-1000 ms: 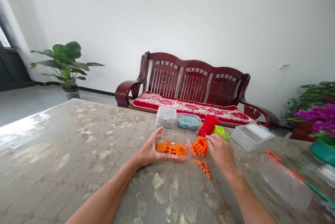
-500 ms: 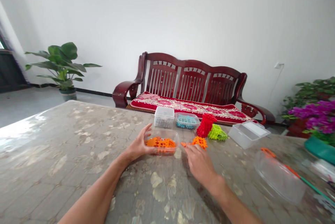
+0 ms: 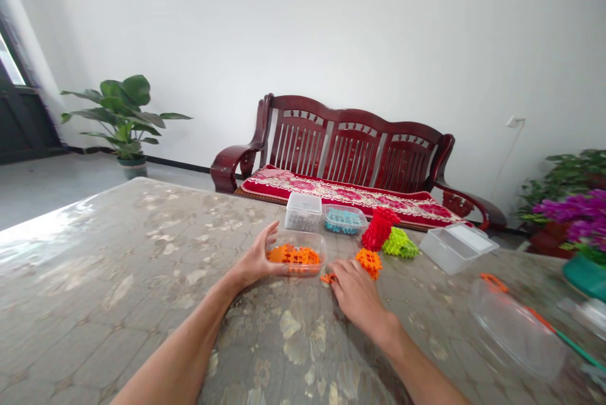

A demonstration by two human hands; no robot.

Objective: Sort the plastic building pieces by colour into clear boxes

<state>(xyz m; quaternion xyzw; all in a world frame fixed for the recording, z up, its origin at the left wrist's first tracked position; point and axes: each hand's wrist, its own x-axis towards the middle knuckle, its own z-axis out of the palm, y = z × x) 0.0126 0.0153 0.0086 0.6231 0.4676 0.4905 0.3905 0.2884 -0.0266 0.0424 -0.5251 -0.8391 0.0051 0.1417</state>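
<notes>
While left fingers (image 3: 269,231) clasp tub (image 3: 310,241), right fingers (image 3: 337,267) touch orange piece (image 3: 326,279).

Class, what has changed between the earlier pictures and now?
The left hand and the clear tub have shifted left. The right hand has moved left and nearer, from the orange cluster to a loose orange piece. The red pieces and green pieces stayed.

Under bright light, we note glare on the tabletop (image 3: 47,228), far left of the right fingers (image 3: 343,271); soft shadow beneath them; edge distortion well rightward.
</notes>
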